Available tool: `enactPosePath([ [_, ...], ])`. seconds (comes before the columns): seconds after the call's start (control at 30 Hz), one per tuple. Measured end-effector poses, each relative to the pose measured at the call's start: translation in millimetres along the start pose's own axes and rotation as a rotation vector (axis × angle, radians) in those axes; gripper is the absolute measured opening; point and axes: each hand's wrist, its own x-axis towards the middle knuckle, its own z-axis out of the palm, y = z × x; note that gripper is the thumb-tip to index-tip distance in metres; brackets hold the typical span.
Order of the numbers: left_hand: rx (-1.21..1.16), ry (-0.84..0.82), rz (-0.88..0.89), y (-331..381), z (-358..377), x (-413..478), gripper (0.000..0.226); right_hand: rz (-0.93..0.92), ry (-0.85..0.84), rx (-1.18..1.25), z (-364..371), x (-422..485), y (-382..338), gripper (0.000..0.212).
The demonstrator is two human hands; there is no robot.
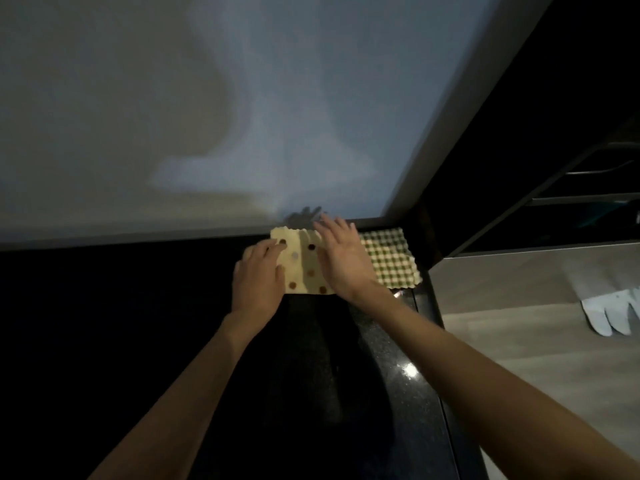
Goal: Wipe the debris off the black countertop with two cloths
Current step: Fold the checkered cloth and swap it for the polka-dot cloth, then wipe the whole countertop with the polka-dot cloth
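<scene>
A cream cloth with brown and grey dots (pixel 300 268) lies flat on the black countertop (pixel 381 348) close to the wall. A green-and-cream checked cloth (pixel 393 259) lies right beside it, at the counter's far right corner. My left hand (pixel 258 277) rests on the left edge of the dotted cloth with fingers fairly straight. Over the seam between the two cloths lies my right hand (pixel 341 256), flat, its fingers stretched toward the wall. In the dim light I cannot make out any debris on the counter.
A pale wall (pixel 242 116) rises directly behind the cloths. The counter's right edge (pixel 438 306) drops to a grey wooden floor, where a white object (pixel 609 313) lies. Dark shelving (pixel 571 181) stands at the upper right.
</scene>
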Motion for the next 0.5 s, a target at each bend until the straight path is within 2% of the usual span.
enactPosePath([
  [0.13,0.147,-0.001,-0.035,-43.7,-11.2,-28.6,0.046,0.132,-0.157,-0.098,41.3,21.5,-31.0,0.065],
  [0.27,0.212,0.014,-0.070,-76.2,-16.9,-48.5,0.047,0.223,-0.122,-0.214,69.4,19.0,-37.3,0.076],
  [0.4,0.214,-0.001,-0.099,-91.6,-19.6,-68.0,0.049,0.151,-0.104,-0.233,69.3,24.2,-38.4,0.067],
  [0.5,0.197,-0.022,-0.135,-99.3,-23.7,-83.0,0.050,0.003,-0.129,-0.245,72.3,21.0,-48.0,0.060],
])
